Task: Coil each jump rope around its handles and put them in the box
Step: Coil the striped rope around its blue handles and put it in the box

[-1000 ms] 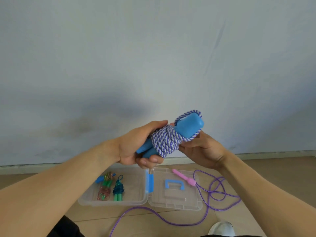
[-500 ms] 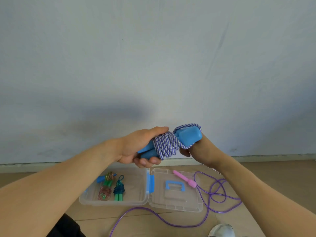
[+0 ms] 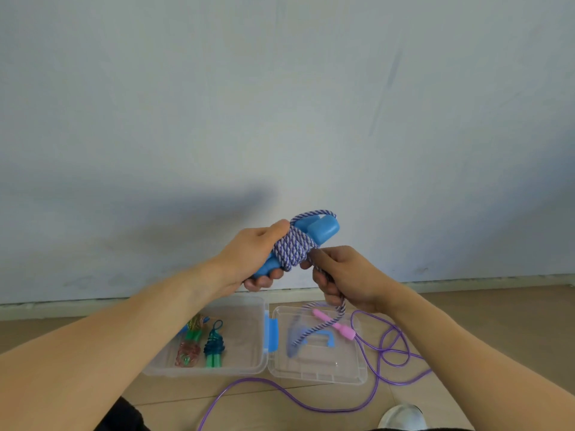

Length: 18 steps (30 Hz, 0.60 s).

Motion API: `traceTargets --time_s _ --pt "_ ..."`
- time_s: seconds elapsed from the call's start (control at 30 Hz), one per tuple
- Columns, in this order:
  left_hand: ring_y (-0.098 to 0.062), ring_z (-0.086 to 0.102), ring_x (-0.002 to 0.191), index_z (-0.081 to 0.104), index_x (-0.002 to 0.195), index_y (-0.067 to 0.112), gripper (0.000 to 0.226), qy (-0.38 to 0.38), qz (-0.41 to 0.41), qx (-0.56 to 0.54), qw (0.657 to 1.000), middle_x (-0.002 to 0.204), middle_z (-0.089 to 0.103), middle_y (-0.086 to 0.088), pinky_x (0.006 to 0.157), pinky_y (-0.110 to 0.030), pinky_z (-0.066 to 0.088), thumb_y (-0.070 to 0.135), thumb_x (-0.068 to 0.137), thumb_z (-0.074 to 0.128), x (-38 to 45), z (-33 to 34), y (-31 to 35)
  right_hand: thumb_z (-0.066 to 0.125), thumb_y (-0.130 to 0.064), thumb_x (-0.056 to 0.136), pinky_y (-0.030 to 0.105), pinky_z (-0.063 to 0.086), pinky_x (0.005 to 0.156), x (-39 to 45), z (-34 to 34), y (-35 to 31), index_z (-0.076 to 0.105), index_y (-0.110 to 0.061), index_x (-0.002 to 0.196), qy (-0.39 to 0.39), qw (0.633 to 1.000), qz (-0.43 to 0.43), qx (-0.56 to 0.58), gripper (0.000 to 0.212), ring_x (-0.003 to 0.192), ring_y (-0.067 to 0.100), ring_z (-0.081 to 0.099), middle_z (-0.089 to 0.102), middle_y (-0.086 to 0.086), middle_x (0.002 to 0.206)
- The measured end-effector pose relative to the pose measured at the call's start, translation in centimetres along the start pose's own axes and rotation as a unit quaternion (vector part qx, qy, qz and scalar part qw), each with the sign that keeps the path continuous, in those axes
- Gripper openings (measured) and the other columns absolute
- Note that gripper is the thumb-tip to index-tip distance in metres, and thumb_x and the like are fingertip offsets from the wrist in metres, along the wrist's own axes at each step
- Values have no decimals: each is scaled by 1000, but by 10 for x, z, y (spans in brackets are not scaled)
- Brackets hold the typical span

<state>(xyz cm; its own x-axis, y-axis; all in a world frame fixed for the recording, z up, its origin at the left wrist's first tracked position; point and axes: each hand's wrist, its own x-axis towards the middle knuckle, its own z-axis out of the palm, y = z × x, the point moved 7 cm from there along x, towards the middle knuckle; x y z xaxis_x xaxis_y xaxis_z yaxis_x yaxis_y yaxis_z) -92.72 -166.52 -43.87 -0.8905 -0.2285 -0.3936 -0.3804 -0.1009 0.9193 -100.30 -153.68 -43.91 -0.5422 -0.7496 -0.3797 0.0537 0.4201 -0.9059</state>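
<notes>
Left hand grips the blue handles (rope coiled round them). Right hand grips the rope's loose end above the open box.

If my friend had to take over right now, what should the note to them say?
Left hand grips the blue plastic handles with the purple-and-white braided rope coiled round them.
Right hand grips that rope's loose tail, which dangles over the open lid.
Done: two coiled ropes with green handles lie in the clear plastic box.
Left: finish this coil and box it, then coil the thin purple rope with pink handle on the floor.
</notes>
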Motion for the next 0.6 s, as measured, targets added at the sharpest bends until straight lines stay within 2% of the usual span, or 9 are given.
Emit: traceTargets --time_s 0.07,0.17,0.2,0.27,0.33,0.43,0.5,0.6 --pt "-17 35 37 61 97 12 46 68 45 38 996 57 52 -9 40 -17 24 55 98 43 2 -11 6 39 -31 106 21 26 42 -2 2 -2 60 -6 93 2 1000 17 -8 34 44 11 26 40 2 61" --pt "-16 48 42 64 97 21 35 133 144 113 974 61 60 -12 41 -24 38 51 98 46 1 -22 17 36 -26 106 21 25 42 -6 6 -11 62 -8 94 16 999 18 -31 33 44 9 28 41 -1 60" --pt "-17 52 46 64 97 24 33 145 172 144 964 65 63 -13 45 -29 41 52 98 45 1 -22 19 37 -24 106 21 25 42 -7 8 -13 63 -8 95 19 999 21 -34 32 44 8 29 41 -1 60" --pt "-16 58 52 62 100 27 34 172 203 223 938 66 64 -4 53 -32 46 55 98 42 0 -23 22 38 -22 105 20 26 41 -9 11 -15 63 -6 96 25 999 38 -28 31 43 8 30 43 0 60" --pt "-19 62 64 58 105 27 37 198 207 335 898 73 66 0 61 -35 50 56 98 38 1 -21 22 39 -23 104 20 28 40 -14 13 -15 64 -4 95 34 997 61 -25 32 41 9 32 47 1 58" --pt "-27 62 75 53 108 23 40 193 168 456 853 83 68 -6 68 -41 51 56 99 34 2 -16 17 41 -24 104 22 35 41 -19 17 -16 62 -2 92 29 996 86 14 33 38 10 33 47 1 52" --pt "-26 60 74 50 110 22 42 163 152 506 833 78 64 -4 64 -38 48 57 99 32 1 -8 13 42 -27 104 24 39 41 -21 19 -14 60 -3 89 18 991 116 62 33 36 10 32 46 0 49" --pt "-24 54 66 45 118 24 44 102 184 602 770 70 54 1 57 -34 40 60 99 28 -5 11 16 41 -31 105 28 44 52 -24 18 -7 57 -7 83 -18 977 172 123 36 33 8 33 45 -2 48"
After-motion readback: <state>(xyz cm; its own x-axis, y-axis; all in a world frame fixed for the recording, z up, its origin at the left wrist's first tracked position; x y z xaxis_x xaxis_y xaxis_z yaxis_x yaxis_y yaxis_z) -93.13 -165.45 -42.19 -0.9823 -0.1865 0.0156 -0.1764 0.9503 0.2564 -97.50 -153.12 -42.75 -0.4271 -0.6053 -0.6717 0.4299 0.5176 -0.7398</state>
